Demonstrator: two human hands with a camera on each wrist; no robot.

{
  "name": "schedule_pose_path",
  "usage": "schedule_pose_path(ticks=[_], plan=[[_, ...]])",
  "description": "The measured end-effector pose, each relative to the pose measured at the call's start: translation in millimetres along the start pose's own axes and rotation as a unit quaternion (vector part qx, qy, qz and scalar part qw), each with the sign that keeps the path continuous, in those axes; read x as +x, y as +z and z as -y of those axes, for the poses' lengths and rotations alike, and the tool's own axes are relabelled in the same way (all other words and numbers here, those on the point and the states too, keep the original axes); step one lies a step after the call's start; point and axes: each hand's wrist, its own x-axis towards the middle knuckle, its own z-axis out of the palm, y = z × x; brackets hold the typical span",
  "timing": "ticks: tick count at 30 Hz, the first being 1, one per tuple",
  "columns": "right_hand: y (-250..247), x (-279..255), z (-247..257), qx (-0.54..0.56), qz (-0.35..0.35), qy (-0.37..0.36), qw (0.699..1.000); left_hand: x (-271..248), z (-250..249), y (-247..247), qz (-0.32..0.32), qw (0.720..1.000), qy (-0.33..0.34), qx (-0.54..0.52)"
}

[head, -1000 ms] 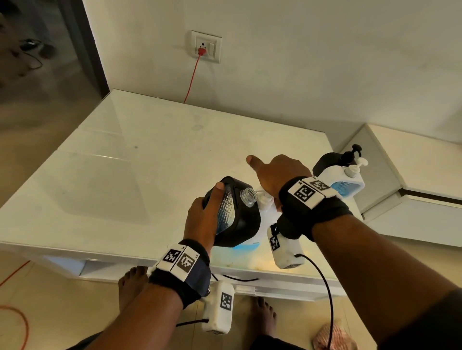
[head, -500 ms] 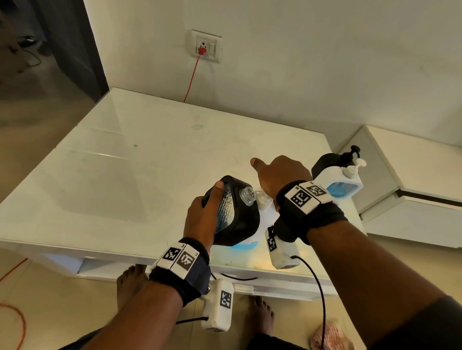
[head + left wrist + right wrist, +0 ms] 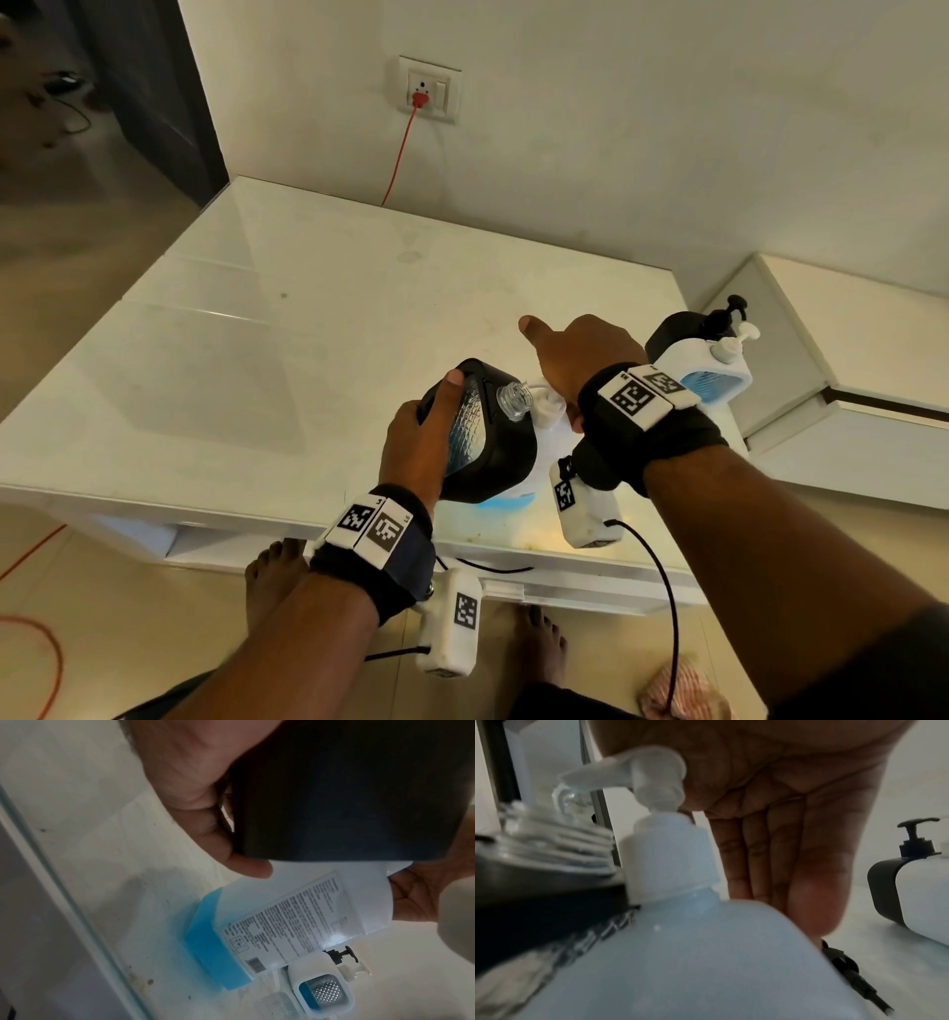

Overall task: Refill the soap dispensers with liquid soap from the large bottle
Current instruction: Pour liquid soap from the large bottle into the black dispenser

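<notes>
- The large bottle point(image 3: 290, 914) stands on the bench point(image 3: 318, 329), low and right of centre in the head view. It is pale and translucent, with a strip of blue soap at its base and a printed label on its side.
- Its white pump head point(image 3: 639, 774) is on, the spout aimed at the clear threaded mouth point(image 3: 513, 401) of the black dispenser point(image 3: 493, 452).
- My left hand point(image 3: 421, 452) grips that black dispenser, thumb up along its near face and fingers curled round the far side. I hold it tilted, just beside the large bottle, its open mouth close under the spout.
- My right hand point(image 3: 580, 354) sits on top of the pump, palm pressing on the pump head. In the right wrist view my fingers point(image 3: 805, 874) hang straight and together behind the bottle's shoulder. My thumb sticks out toward the upper left in the head view.
- Two more dispensers stand together at the right edge of the bench: a white one point(image 3: 708, 370) with a blue window and a white pump, and a black one point(image 3: 678, 329) with a black pump touching it from behind.
- A wall socket point(image 3: 429, 90) sits at upper centre, with a red cord point(image 3: 400, 149) dropping behind the bench.
- A white cabinet point(image 3: 862, 360) fills the right side.
</notes>
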Motion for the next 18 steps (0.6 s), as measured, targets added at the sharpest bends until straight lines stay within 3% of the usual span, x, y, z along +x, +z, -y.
schedule_pose_path(ticks=[5, 13, 18], plan=[[5, 0, -3, -0.028, -0.035, -0.003, 0.999, 1, 1, 1, 0.001, 1.000, -0.001, -0.001], [-7, -4, 3, 0.031, 0.042, -0.002, 0.999, 3, 1, 1, -0.003, 1.000, -0.001, 0.008], [-5, -4, 1, 0.027, 0.023, -0.003, 0.999, 0, 0, 1, -0.002, 1.000, 0.004, 0.001]])
